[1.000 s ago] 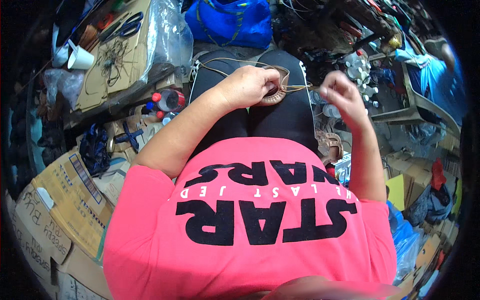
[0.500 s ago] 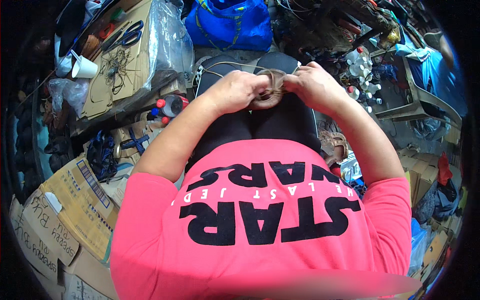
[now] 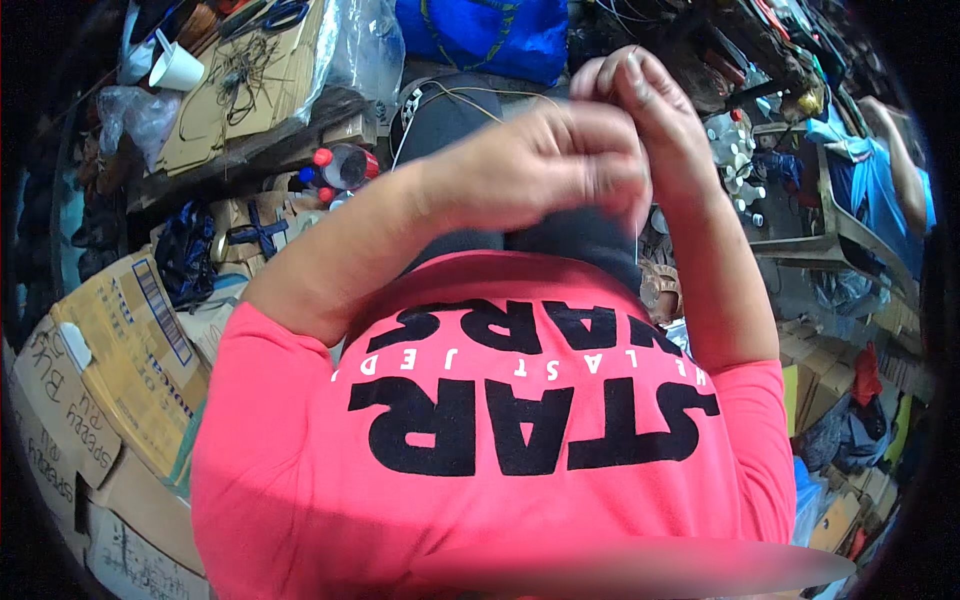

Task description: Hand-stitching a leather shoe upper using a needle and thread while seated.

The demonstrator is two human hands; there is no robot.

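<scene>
My left hand (image 3: 555,165) is raised over my lap, its fingers curled in and smeared by motion. Just right of it and a little farther off, my right hand (image 3: 650,105) is closed, thumb pressed against the fingers. The two hands overlap in view, and whatever they pinch is hidden. A thin tan cord (image 3: 478,107) loops over my dark-clad legs and runs toward the left hand. The brown leather shoe piece seen earlier is now out of sight behind my hands.
Flat cardboard with tangled dark strings (image 3: 240,85) and a white cup (image 3: 177,67) lie at far left. A blue bag (image 3: 490,40) stands ahead. Bottles with red caps (image 3: 345,165) sit left of my legs, white bottles (image 3: 735,150) to the right. Another person's arm (image 3: 897,150) shows at far right.
Both hands have lifted off the lap; the left has moved right, in front of the right one. The brown shoe piece between them has gone from view.
</scene>
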